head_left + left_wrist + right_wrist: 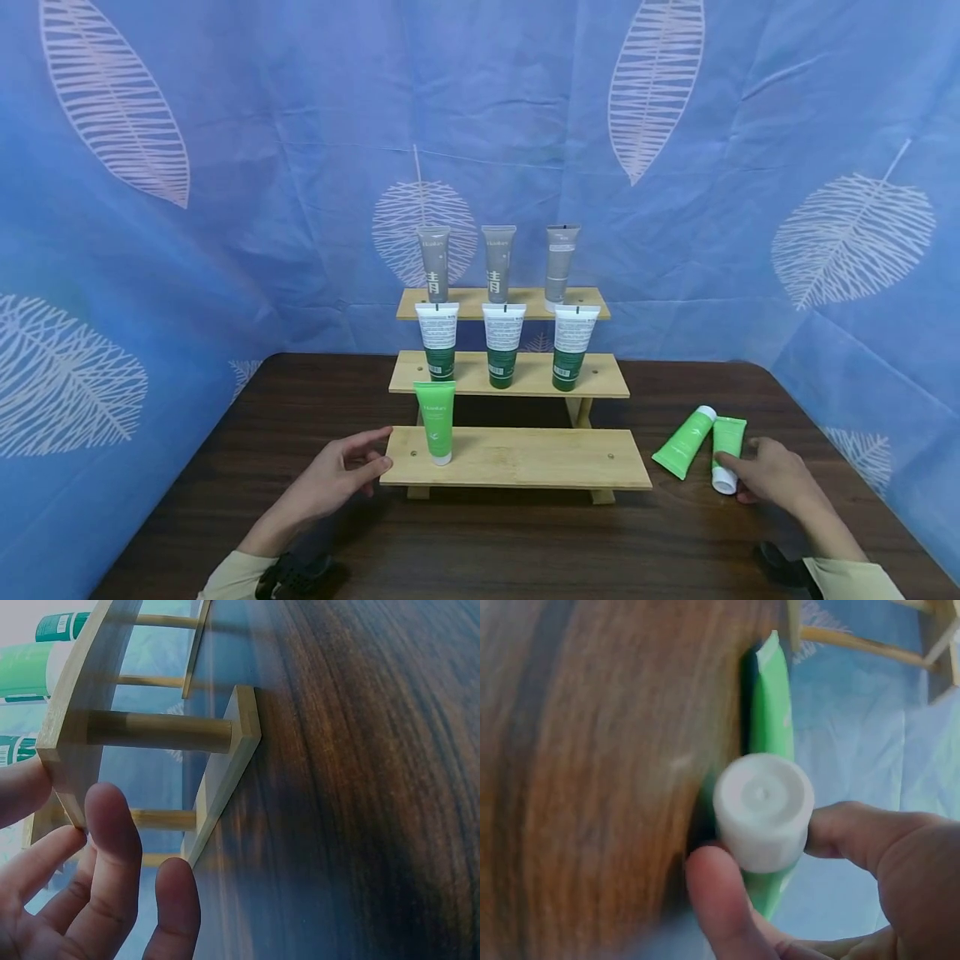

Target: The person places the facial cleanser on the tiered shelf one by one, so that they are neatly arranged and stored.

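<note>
My left hand [336,473] holds the left end of the lowest board of a three-step wooden display stand [525,457], thumb and index finger at its edge. In the left wrist view the other fingers [112,855] are bent beside the board. On that step a green squeeze tube [435,417] stands upright on its white cap, near the left end. At the right, my right hand [776,477] pinches a second green tube [727,442] near its white cap [763,810], thumb on one side and fingers on the other. A third green tube [684,443] lies just left of it.
On the middle step stand three white-and-green tubes [502,343], on the top step three grey tubes [497,262]. The stand rests on a dark wooden table [510,550]. A blue cloth with white leaf prints [315,167] hangs behind and at both sides.
</note>
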`<state>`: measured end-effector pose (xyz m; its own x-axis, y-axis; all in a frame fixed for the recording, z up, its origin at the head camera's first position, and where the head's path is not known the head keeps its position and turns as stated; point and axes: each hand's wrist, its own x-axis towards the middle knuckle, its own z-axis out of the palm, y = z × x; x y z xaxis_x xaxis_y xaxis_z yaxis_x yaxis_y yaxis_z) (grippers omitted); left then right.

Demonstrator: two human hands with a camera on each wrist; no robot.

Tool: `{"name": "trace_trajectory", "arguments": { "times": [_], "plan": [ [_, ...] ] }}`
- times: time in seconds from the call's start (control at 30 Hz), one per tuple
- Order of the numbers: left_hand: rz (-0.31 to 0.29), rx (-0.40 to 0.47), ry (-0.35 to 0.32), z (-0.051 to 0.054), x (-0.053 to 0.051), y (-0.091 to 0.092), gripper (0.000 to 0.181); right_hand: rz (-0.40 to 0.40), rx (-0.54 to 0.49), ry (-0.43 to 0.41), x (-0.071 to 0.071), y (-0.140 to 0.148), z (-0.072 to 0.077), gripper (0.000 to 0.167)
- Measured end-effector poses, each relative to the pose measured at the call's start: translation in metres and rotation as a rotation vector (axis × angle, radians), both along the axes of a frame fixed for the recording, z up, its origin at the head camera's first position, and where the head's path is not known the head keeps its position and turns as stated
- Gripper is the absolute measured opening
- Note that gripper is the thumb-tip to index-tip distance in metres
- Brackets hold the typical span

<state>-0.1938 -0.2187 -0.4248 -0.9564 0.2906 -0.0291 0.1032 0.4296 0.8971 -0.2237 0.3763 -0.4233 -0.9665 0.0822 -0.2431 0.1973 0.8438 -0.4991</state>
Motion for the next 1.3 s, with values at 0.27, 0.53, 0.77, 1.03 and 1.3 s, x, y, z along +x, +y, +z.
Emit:
{"name": "trace_trajectory", "arguments": {
  "times": [0.27,0.53,0.77,1.03,1.3],
  "plan": [
    [0.004,0.004,-0.002,0.001,0.001,-0.001,0.061,-0.003,0.001,0.063,0.005,0.005,0.014,0.084],
    [0.018,-0.003,-0.021,0.003,0.002,0.0,0.061,-0.018,-0.138,0.184,0.012,-0.01,0.036,0.091],
    [0.02,-0.003,-0.016,0.001,0.0,0.001,0.061,-0.023,-0.204,0.401,0.028,-0.04,0.057,0.08],
    [0.031,0.003,-0.022,0.002,-0.001,0.001,0.061,-0.014,-0.212,0.553,0.045,-0.071,0.081,0.064],
    [0.046,-0.007,-0.032,0.003,0.001,0.003,0.061,0.028,-0.233,0.615,0.056,-0.103,0.09,0.058]
  ]
}}
